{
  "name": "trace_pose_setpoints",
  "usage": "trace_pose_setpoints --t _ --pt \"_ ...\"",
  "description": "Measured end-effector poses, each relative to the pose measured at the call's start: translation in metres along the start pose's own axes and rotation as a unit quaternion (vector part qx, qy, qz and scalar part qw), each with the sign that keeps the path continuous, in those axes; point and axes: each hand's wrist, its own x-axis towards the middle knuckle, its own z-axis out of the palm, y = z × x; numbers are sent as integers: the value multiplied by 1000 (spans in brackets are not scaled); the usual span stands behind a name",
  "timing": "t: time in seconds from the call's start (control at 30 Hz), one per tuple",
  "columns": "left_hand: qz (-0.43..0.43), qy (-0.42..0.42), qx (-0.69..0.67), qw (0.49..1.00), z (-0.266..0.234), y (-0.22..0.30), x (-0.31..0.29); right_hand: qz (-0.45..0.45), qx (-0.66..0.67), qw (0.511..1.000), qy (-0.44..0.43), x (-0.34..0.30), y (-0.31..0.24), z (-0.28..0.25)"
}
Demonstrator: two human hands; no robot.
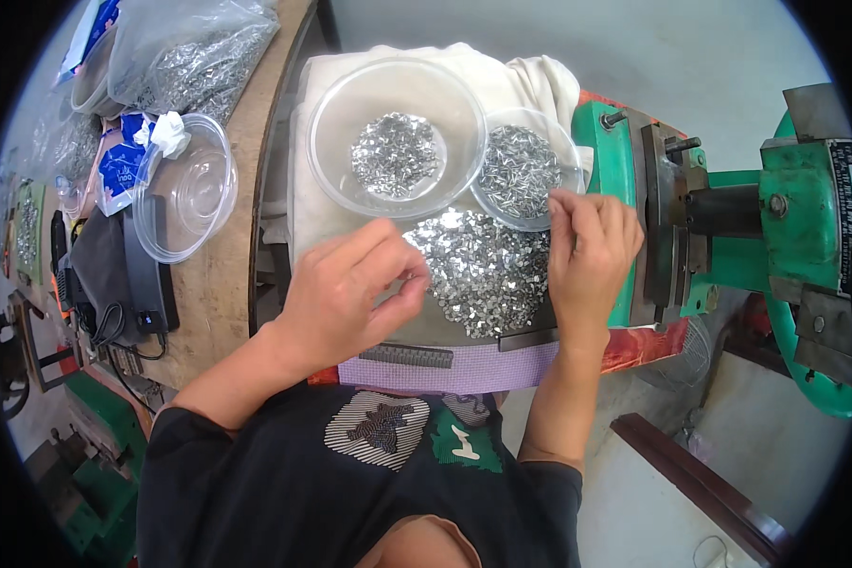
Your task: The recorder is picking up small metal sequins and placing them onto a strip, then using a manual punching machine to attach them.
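Observation:
A heap of small shiny metal pieces (488, 275) lies spread on the work surface between my hands. My left hand (355, 279) is at the heap's left edge, its thumb and fingertips curled into a pinch; anything in it is too small to make out. By the near right rim of a small clear tub (570, 156) my right hand (592, 241) pinches with thumb and forefinger, and what it holds, if anything, cannot be made out. Thin metal pins (519, 170) fill that tub. Left of it stands a larger clear tub (336, 128) with small metal pieces (396, 156) inside.
A green machine (790, 222) stands close on the right. Two dark metal strips (407, 356) lie along the front edge, by a purple mat (483, 371). On the wooden table (213, 308) at left are an empty clear tub (189, 244), a black power box and a bag of metal parts (204, 76).

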Motion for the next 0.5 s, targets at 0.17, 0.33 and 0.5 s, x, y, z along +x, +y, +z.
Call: trace_pose_setpoints --t 0.17,0.33,0.5 --pt "87 41 59 994 14 5 46 64 40 997 17 -24 -6 -13" --pt "203 56 148 966 33 0 94 47 220 972 -68 -64 -45 -27" --pt "198 28 94 975 33 0 71 7 289 935 -206 -98 -82 -24"
